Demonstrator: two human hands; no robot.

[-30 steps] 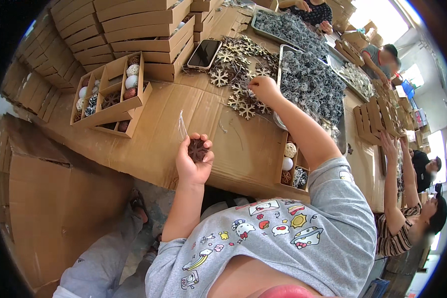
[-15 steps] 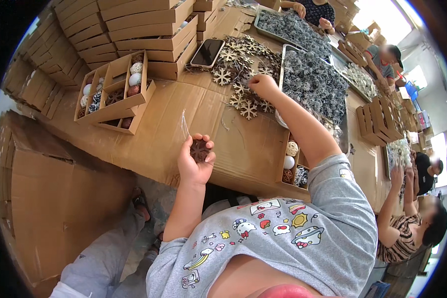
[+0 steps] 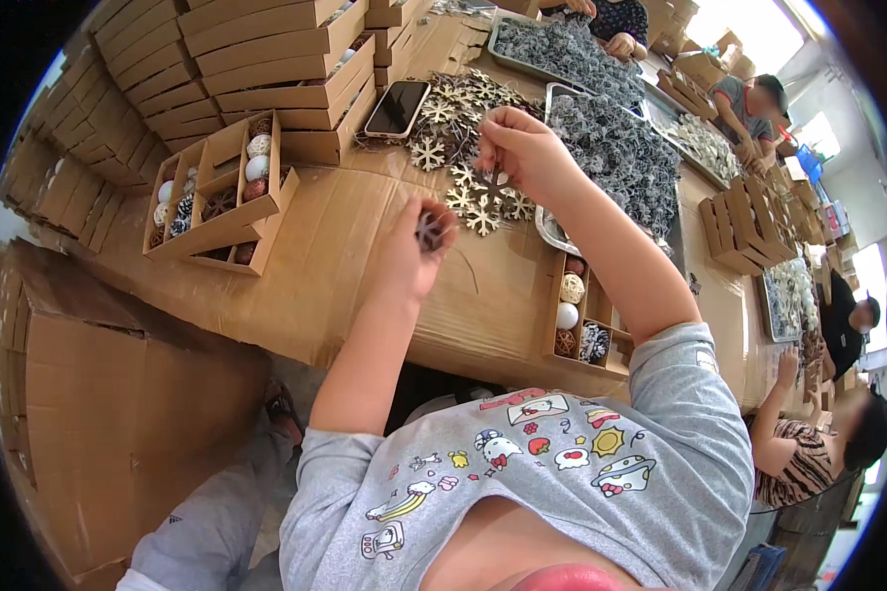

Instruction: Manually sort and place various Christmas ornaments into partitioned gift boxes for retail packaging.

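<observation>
My left hand [image 3: 411, 251] is closed around dark brown snowflake ornaments [image 3: 429, 232], slightly blurred, above the cardboard-covered table; how many it holds is hidden. To its right and farther off, my right hand [image 3: 530, 156] pinches another brown snowflake [image 3: 493, 181] that hangs below the fingertips. Just beneath and beyond that hand lies a pile of pale wooden snowflakes [image 3: 482, 214] with dark strings. A thin loose string [image 3: 474, 272] shows on the table right of my left hand.
A divided cardboard box [image 3: 266, 205] of balls and ornaments stands left, before stacked boxes [image 3: 256, 64]. A phone [image 3: 397, 108] lies by the pile. Trays of grey frosted ornaments [image 3: 611, 158] are at right; another divided box [image 3: 562, 345] sits near me. Several people work around the table.
My left hand has moved up and right with its snowflakes, toward my right hand. The right hand has lifted from the pile, now with a brown snowflake showing in its fingers.
</observation>
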